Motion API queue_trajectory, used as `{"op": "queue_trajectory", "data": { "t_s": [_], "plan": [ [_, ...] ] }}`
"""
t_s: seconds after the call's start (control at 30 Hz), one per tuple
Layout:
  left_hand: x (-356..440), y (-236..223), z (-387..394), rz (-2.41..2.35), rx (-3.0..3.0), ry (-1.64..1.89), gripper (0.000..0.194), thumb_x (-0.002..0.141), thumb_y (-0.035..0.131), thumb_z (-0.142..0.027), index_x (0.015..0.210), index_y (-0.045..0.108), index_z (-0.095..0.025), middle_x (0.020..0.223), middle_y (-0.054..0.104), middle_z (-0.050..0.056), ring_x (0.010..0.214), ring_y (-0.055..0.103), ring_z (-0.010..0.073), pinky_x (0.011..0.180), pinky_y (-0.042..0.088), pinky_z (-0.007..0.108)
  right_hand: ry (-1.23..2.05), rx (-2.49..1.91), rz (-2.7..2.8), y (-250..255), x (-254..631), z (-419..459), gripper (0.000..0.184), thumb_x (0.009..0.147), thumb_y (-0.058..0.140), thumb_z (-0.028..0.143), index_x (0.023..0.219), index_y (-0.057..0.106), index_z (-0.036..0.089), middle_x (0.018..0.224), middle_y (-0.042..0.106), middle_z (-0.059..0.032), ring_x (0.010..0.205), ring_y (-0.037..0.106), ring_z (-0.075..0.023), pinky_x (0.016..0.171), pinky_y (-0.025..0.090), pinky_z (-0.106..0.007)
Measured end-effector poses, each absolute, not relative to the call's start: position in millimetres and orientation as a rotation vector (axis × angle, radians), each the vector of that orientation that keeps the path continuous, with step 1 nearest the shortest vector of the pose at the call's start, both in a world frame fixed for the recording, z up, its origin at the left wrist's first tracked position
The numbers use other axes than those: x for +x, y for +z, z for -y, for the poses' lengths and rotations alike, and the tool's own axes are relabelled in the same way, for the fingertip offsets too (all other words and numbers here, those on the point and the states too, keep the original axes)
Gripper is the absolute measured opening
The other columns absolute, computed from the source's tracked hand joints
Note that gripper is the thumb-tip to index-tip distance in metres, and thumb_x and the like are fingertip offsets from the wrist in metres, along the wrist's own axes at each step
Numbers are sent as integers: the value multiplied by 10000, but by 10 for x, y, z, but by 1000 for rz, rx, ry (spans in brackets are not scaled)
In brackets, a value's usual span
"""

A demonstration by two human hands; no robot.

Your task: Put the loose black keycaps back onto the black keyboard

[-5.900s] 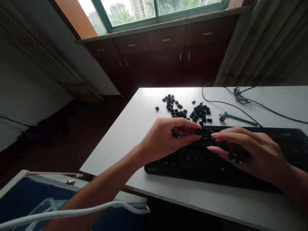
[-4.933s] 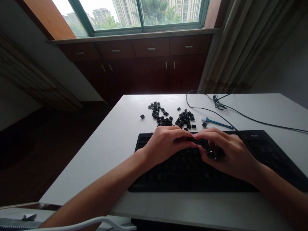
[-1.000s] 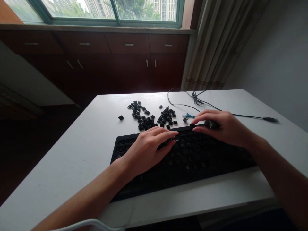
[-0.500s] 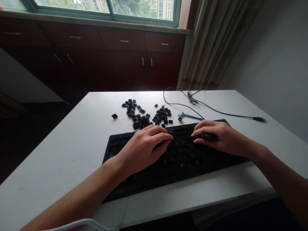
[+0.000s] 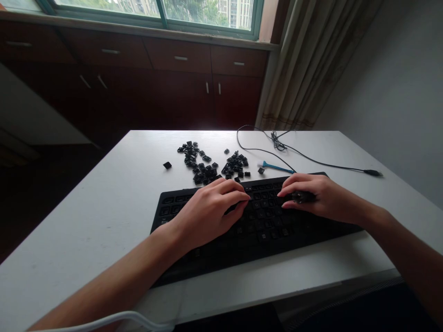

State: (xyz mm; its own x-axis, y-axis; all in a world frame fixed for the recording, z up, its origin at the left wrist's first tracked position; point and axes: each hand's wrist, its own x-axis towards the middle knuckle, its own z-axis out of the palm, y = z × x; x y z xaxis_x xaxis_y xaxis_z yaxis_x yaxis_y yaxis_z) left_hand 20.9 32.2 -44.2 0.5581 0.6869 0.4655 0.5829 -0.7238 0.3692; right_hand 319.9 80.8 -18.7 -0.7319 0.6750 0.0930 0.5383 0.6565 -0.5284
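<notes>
A black keyboard (image 5: pixel 263 226) lies across the white table (image 5: pixel 114 203). My left hand (image 5: pixel 207 212) rests on its left half, fingers curled down onto the keys, and whether it holds anything is hidden. Over the upper right of the keyboard, my right hand (image 5: pixel 311 196) has its fingers bent around a small dark object (image 5: pixel 302 197), probably loose keycaps. Several loose black keycaps (image 5: pixel 211 163) lie in a scattered pile just behind the keyboard.
A blue-handled tool (image 5: pixel 277 167) lies behind the keyboard, right of the pile. The black cable (image 5: pixel 311 159) runs across the far right of the table to a plug (image 5: pixel 373 172). One stray keycap (image 5: pixel 167 165) sits left of the pile. A white cord (image 5: pixel 114 318) crosses the bottom left.
Over the last second my right hand came back from the keyboard's far edge onto its upper keys. My left hand stayed on the left half. The view shifted slightly.
</notes>
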Motion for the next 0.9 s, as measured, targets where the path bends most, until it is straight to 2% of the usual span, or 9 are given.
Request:
{"op": "queue_trajectory", "data": {
  "t_s": [0.1,0.17,0.27,0.37,0.43,0.5,0.67,0.8,0.9],
  "plan": [
    [206,-452,-325,-1079,2616,899,204,960,551,-185,1084,713,-196,1070,697,71,935,631,188,834,560,353,702,-981,2599,-140,3210,-797,384,856,718,437,1200,703,268,1123,699,-68,936,691,-221,816,565,-344],
    [207,-456,-326,-1080,2614,897,205,961,550,-187,1087,712,-195,1072,696,72,935,632,188,835,561,354,705,-1015,2532,-94,3202,-768,381,846,732,430,1191,699,271,1075,706,-55,913,681,-211,792,553,-331],
    [210,-461,-328,-1081,2611,894,203,961,553,-194,1085,713,-196,1073,696,68,935,630,187,830,563,349,829,-1061,2231,-26,3117,-708,174,865,717,412,888,695,240,789,653,-14,693,603,-161,611,490,-292],
    [212,-460,-329,-1084,2609,898,196,961,556,-197,1072,717,-196,1063,698,65,930,626,186,825,563,348,1112,-878,1769,26,2911,-671,423,923,629,427,585,477,223,531,409,26,477,394,-121,439,329,-288],
    [213,-457,-331,-1085,2612,896,195,961,555,-197,1069,718,-194,1060,699,65,927,625,186,825,564,349,1289,-736,1543,62,2737,-672,531,935,598,408,502,354,222,463,285,41,409,296,-108,390,255,-292],
    [215,-455,-332,-1079,2620,894,195,962,554,-194,1071,716,-194,1063,700,67,925,627,186,826,565,351,1426,-693,1443,108,2582,-685,575,915,611,364,462,288,220,418,230,51,365,241,-97,359,202,-290],
    [222,-450,-328,-1079,2629,907,194,959,552,-187,1065,715,-195,1055,705,73,921,635,190,823,570,355,1428,-625,1383,155,2420,-688,586,883,631,322,442,260,214,391,211,66,337,205,-75,354,165,-268],
    [227,-449,-325,-1083,2634,894,196,956,550,-182,1065,712,-191,1058,705,69,915,633,191,830,567,363,1461,-658,1506,-14,2420,-667,544,905,625,335,438,379,201,394,284,57,354,239,-70,376,173,-270],
    [227,-451,-329,-1087,2634,885,200,960,544,-186,1069,712,-188,1062,703,68,914,630,191,830,562,361,1498,-674,1527,-20,2444,-643,522,922,595,292,449,399,194,405,291,52,369,253,-75,387,180,-280]
  ]
}}
